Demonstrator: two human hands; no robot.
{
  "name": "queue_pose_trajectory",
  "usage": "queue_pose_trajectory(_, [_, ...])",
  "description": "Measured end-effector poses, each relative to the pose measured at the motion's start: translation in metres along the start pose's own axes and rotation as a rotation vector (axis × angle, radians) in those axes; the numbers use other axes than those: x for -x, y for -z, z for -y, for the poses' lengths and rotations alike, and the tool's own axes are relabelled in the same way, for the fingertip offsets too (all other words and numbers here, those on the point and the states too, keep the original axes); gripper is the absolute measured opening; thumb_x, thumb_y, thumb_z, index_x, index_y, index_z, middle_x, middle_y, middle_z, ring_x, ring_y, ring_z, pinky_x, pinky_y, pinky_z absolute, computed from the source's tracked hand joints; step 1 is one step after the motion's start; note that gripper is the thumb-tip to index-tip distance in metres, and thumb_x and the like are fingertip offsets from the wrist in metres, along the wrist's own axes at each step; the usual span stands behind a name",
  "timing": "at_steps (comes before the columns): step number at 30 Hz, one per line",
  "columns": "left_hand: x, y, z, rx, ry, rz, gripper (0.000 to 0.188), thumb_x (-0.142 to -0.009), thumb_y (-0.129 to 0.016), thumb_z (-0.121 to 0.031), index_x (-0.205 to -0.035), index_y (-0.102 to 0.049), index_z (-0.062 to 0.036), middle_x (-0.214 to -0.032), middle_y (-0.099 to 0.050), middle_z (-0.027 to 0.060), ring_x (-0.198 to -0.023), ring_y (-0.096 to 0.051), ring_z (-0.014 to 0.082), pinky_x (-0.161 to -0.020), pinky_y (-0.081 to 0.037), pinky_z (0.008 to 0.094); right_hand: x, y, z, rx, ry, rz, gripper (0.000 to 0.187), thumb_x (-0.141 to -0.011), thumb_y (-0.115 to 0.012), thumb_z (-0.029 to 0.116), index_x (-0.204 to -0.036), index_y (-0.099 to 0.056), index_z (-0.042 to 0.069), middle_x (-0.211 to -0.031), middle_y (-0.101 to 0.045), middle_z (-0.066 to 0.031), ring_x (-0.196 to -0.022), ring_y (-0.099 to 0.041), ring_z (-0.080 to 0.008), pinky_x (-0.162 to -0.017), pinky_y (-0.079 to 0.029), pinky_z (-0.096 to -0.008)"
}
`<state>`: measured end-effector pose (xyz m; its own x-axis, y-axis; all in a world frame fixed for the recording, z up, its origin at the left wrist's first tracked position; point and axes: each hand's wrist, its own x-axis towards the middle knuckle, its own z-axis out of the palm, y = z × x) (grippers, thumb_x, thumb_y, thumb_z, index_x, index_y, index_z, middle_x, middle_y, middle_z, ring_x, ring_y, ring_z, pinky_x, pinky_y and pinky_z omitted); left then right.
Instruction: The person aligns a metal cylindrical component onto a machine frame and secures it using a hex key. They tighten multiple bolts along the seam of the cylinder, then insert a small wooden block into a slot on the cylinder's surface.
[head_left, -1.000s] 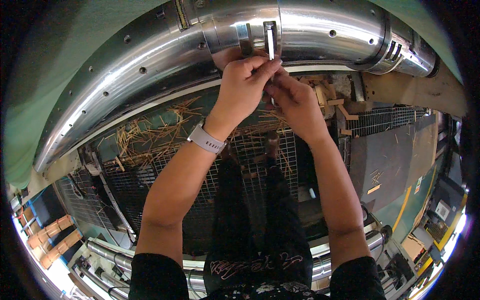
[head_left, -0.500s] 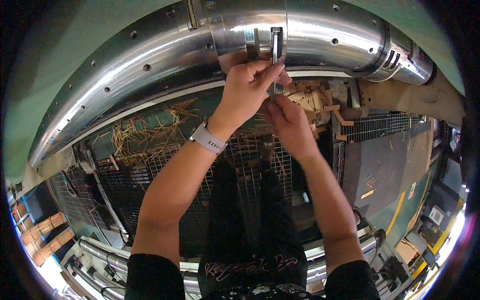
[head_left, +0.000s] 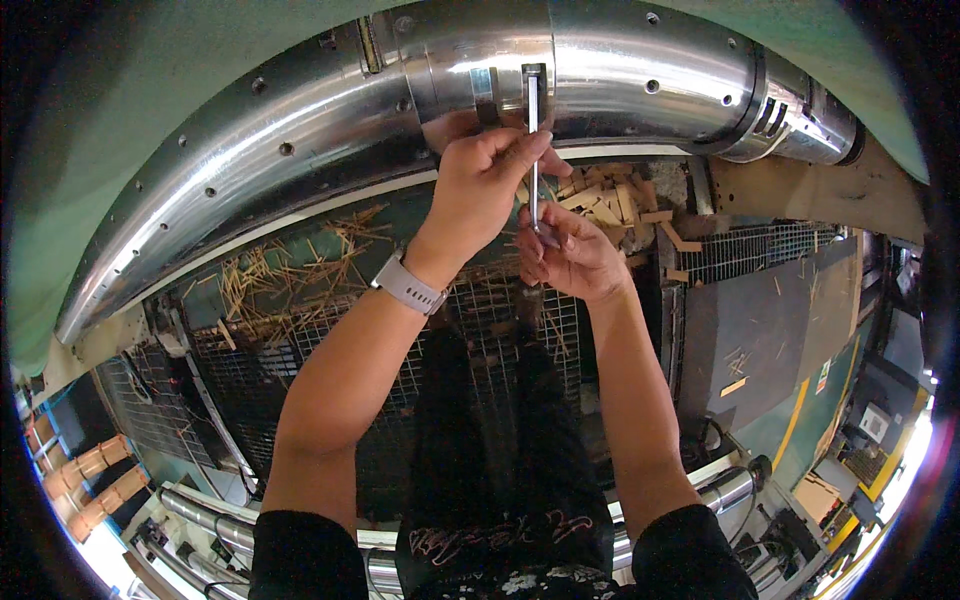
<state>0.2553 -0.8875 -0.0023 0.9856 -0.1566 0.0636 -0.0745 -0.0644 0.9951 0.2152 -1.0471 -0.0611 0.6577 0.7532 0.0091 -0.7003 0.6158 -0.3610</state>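
Note:
A slim silver rod-shaped tool stands nearly upright in view, its far end in a dark slot of the large polished metal cylinder. My left hand is closed around the rod's middle, thumb and fingers pinching it just below the cylinder's lower edge. A watch with a grey strap is on my left wrist. Below and to the right, my right hand has its palm partly turned up. Its curled fingers are at the rod's near end, which they partly cover.
Thin wooden strips lie heaped at the left beneath the cylinder, and short wooden pieces are piled behind my right hand. Dark metal grating spreads below. A grey panel lies at the right, and metal rollers run behind my body.
My right hand has moved down the rod and turned its palm upward, so more of the rod shows. My left hand keeps its pinch; the whole view has shifted slightly.

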Motion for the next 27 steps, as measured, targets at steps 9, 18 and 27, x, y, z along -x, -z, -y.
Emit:
queue_pose_trajectory(9, [0.003,-0.007,0.001,0.055,0.014,-0.073,0.028,-0.092,-0.054,-0.022,-0.083,-0.066,0.002,-0.075,-0.068,0.0039,-0.059,-0.057,0.0064,-0.054,-0.045,0.0206,-0.02,-0.036,0.0,1.572,0.145,-0.614,0.018,-0.076,-0.064,0.002,-0.085,-0.047,0.004,-0.081,-0.055,-0.0069,-0.075,-0.057,-0.0273,-0.066,-0.046,-0.0346])
queue_pose_trajectory(18, [0.005,-0.008,-0.006,0.275,0.19,-0.073,0.025,-0.091,-0.057,-0.02,-0.083,-0.066,0.0019,-0.077,-0.068,0.0034,-0.067,-0.058,0.0064,-0.063,-0.047,0.0208,-0.01,-0.047,0.034,1.163,-0.053,-0.436,0.024,-0.09,-0.054,0.011,-0.11,-0.057,-0.001,-0.096,-0.062,-0.0064,-0.088,-0.055,-0.0148,-0.077,-0.043,-0.0297])
queue_pose_trajectory(27, [0.005,-0.005,0.0,-0.049,0.005,-0.078,0.024,-0.089,-0.059,-0.021,-0.092,-0.067,0.0015,-0.079,-0.069,0.008,-0.069,-0.06,0.0085,-0.064,-0.047,0.0229,-0.023,-0.025,0.04,1.326,-0.005,-0.439,0.019,-0.083,-0.065,0.013,-0.095,-0.067,-0.001,-0.082,-0.063,-0.0024,-0.076,-0.053,-0.0099,-0.071,-0.044,-0.0271])
